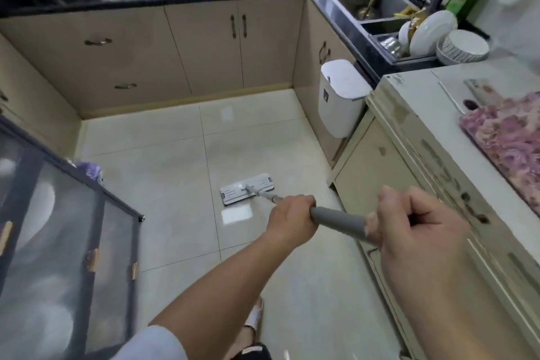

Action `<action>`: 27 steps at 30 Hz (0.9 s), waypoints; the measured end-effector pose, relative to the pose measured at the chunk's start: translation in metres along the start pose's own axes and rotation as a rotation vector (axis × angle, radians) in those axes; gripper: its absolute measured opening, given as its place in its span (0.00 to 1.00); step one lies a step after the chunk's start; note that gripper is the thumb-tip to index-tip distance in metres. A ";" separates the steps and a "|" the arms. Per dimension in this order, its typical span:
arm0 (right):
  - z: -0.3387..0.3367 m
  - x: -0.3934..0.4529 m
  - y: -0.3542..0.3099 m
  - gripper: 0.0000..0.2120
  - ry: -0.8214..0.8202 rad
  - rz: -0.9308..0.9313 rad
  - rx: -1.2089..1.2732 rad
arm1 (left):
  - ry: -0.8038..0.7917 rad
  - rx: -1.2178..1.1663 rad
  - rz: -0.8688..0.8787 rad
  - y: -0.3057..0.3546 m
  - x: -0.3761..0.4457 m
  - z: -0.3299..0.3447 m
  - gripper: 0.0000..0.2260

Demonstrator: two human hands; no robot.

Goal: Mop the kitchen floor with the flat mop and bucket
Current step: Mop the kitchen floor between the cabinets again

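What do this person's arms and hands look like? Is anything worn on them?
Both hands are bare: no gloves, rings or watch show on the left hand or the right hand. The left forearm is uncovered up to a short white sleeve near the bottom edge. The right forearm is bare as far as the picture shows; no sleeve is visible there.

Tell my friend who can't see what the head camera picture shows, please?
Two hands, left hand ahead of right hand, grip a grey mop handle, with the flat mop head on the cream tiled floor. Beige cupboards surround it; a white bin hangs at right.
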State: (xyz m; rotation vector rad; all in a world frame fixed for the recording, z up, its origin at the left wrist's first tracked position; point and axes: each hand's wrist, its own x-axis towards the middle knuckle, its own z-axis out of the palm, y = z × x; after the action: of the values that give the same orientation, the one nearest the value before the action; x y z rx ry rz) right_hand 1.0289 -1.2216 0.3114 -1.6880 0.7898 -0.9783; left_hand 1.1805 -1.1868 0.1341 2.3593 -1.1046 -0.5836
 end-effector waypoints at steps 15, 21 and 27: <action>0.293 0.144 0.128 0.22 -0.118 -0.015 -0.097 | -0.171 0.070 -0.219 -0.230 0.265 -0.107 0.02; 0.220 0.120 0.103 0.23 -0.042 0.045 -0.114 | 0.006 0.176 -0.112 -0.177 0.213 -0.065 0.03; 0.085 0.055 0.039 0.22 0.014 0.065 -0.257 | -0.038 0.195 0.020 -0.070 0.105 -0.010 0.05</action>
State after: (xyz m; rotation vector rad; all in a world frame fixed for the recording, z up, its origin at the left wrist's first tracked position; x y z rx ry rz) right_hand 1.1268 -1.2438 0.2716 -1.8633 1.0077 -0.8729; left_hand 1.2886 -1.2274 0.0833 2.5071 -1.2516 -0.5373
